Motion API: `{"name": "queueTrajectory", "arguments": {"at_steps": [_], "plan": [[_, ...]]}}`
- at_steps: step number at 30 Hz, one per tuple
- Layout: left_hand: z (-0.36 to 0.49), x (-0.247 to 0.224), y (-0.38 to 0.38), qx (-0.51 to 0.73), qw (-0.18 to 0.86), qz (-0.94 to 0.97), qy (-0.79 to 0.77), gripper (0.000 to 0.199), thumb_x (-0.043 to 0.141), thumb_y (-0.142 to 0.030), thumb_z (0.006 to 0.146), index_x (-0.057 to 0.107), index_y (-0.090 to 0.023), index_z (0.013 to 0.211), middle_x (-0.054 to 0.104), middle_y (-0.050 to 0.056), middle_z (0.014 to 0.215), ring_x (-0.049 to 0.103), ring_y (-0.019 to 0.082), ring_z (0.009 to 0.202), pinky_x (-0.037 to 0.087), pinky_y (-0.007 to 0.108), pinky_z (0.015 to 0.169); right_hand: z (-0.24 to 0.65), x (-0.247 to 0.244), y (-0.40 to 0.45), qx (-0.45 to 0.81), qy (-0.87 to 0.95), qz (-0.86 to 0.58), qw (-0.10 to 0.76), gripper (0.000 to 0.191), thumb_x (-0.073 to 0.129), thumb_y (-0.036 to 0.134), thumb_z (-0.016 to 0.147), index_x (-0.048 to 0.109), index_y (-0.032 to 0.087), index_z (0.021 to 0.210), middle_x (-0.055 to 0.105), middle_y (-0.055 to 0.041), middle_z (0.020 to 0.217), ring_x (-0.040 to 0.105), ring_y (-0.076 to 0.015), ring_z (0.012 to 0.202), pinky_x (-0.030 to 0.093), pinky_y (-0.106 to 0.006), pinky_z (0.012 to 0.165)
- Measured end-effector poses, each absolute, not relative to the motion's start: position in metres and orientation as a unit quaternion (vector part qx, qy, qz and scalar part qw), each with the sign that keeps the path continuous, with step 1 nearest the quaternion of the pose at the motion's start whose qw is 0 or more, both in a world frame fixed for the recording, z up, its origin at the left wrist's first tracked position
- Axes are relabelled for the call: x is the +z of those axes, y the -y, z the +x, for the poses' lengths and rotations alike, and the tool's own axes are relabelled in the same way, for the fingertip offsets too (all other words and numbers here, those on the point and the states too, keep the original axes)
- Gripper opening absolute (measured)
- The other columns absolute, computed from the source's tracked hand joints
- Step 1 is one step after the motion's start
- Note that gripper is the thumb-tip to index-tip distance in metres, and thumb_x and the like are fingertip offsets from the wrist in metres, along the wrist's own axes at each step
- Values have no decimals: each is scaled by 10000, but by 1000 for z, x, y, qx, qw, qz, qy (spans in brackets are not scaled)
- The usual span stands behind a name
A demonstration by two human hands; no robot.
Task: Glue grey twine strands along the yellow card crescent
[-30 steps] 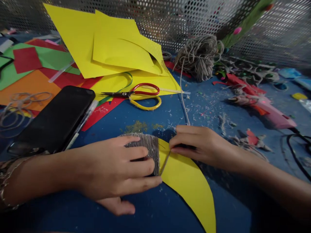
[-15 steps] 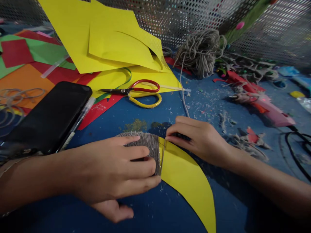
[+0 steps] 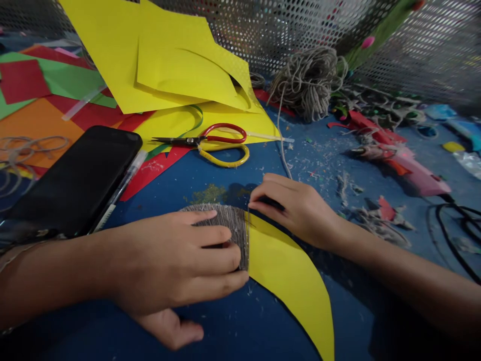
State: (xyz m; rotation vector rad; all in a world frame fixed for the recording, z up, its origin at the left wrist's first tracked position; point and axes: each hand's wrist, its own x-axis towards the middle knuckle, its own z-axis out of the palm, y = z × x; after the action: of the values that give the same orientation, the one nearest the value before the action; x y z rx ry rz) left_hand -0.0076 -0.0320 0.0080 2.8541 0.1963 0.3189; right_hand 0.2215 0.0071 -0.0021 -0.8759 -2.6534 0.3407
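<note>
In the head view, we note a matte blue table (image 3: 270, 321) strewn with pale fibres, smooth yellow sheets (image 3: 188, 65), a loosely looped skein (image 3: 308, 87) of grey cord, and metal scissors (image 3: 193, 142) with 1 red and 1 yellow handle loop. The yellow cutout (image 3: 293, 271) lies on the table in front of us, curved and tapering; its covered end (image 3: 235, 218) is ribbed with close rows of cord. Our left hand (image 3: 180, 265) is spread flat over that end, grasping nothing. Our right hand (image 3: 295, 205) pinches the cord strand (image 3: 248, 225). Compared with 0.5 s ago, the right hand sits further left and the strand, previously slanted away, runs along the ribbed edge.
</note>
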Motion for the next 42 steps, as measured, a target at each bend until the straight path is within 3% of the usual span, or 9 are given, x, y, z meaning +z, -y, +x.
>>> {"name": "queueTrajectory", "arguments": {"at_steps": [13, 18, 27, 33, 38, 42], "plan": [[-9, 9, 30, 108, 155, 980, -68, 512, 561, -383, 688, 530, -142, 1139, 632, 58, 966, 532, 242, 911, 367, 393, 894, 211, 2, -9, 148, 910, -353, 162, 123, 515, 229, 820, 503, 165, 715, 550, -13, 700, 499, -95, 634, 368, -201, 563], [-9, 8, 30, 108, 147, 980, -78, 617, 571, -412, 664, 498, -69, 1172, 622, 89, 1045, 530, 247, 935, 361, 381, 916, 210, 2, -8, 150, 906, -361, 165, 151, 524, 245, 812, 497, 159, 691, 539, -4, 673, 481, -87, 604, 345, -195, 538], [-7, 7, 33, 137, 126, 978, -89, 531, 547, -389, 701, 519, -95, 1143, 634, 62, 1027, 535, 225, 946, 351, 363, 930, 206, 7, -9, 177, 891, -398, 126, 153, 538, 250, 796, 484, 160, 685, 534, 0, 681, 464, -91, 609, 323, -201, 549], [-7, 11, 29, 145, 126, 978, -80, 483, 584, -355, 698, 545, -112, 1114, 639, 49, 997, 549, 214, 933, 380, 343, 904, 205, 8, -8, 180, 887, -402, 137, 195, 536, 246, 803, 445, 161, 653, 504, 16, 646, 445, -80, 585, 299, -189, 529], [-8, 12, 29, 140, 161, 972, -99, 547, 564, -437, 702, 517, -102, 1131, 611, 100, 994, 569, 221, 862, 480, 319, 739, 203, 8, -7, 181, 882, -411, 141, 203, 542, 252, 797, 443, 164, 643, 494, 20, 641, 430, -81, 574, 291, -191, 527], [-8, 8, 30, 117, 142, 975, -126, 575, 536, -442, 726, 489, -58, 1151, 561, 143, 1072, 515, 266, 992, 469, 359, 805, 201, 11, -6, 177, 882, -414, 141, 207, 534, 254, 797, 443, 163, 635, 494, 21, 626, 421, -82, 567, 287, -197, 536]]}}
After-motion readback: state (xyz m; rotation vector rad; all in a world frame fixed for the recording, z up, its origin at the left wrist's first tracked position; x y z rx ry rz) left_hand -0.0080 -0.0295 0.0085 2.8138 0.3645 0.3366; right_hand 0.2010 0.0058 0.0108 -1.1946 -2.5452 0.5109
